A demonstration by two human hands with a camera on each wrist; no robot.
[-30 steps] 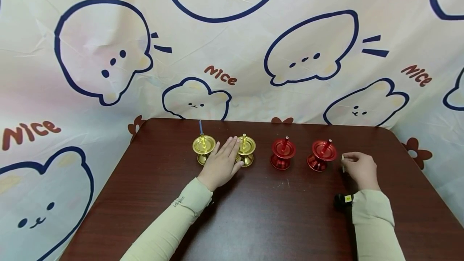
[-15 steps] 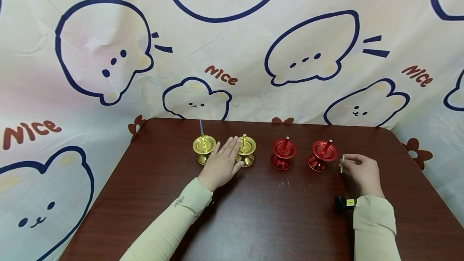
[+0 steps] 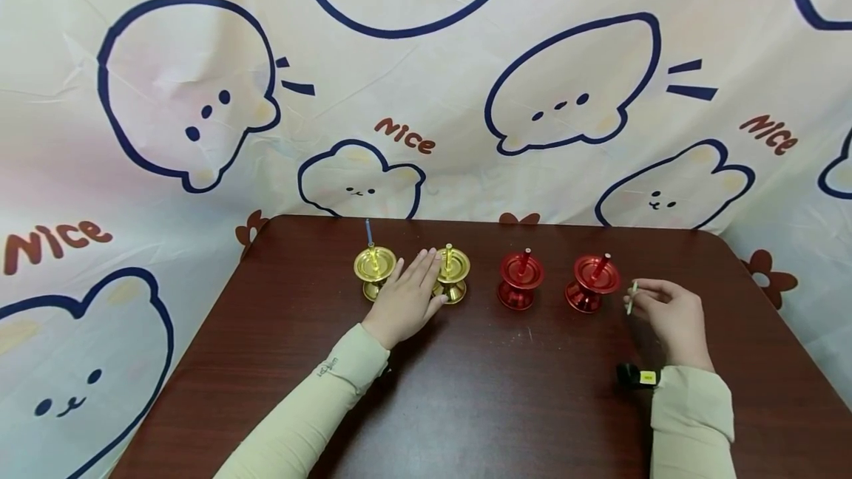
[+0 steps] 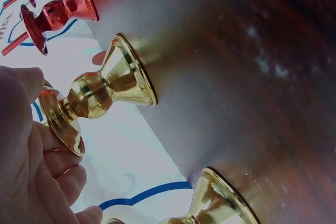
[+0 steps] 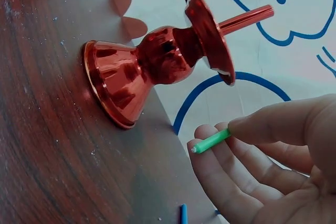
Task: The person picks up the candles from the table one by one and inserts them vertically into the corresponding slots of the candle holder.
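item: slim, straight, bright-green wax-like candle (image 5: 211, 141), over the dark reddish-brown wood-look surface (image 3: 492, 398), near but apart from a shiny red goblet-shaped holder (image 5: 164, 56).
right hand (image 3: 672, 316): thumb and fingertips pinching the candle.
left hand (image 3: 402, 298): fingers extended, thumb parted, touching the dish rim of a shiny gold goblet-shaped holder (image 4: 92, 95).
handling, as judged: very light, stiff, smooth enough to slip or roll, brittle if bent.
hold: mid-shaft, gentle pinch, both ends free.
remark: pale tip possibly the wick; too small to confirm.
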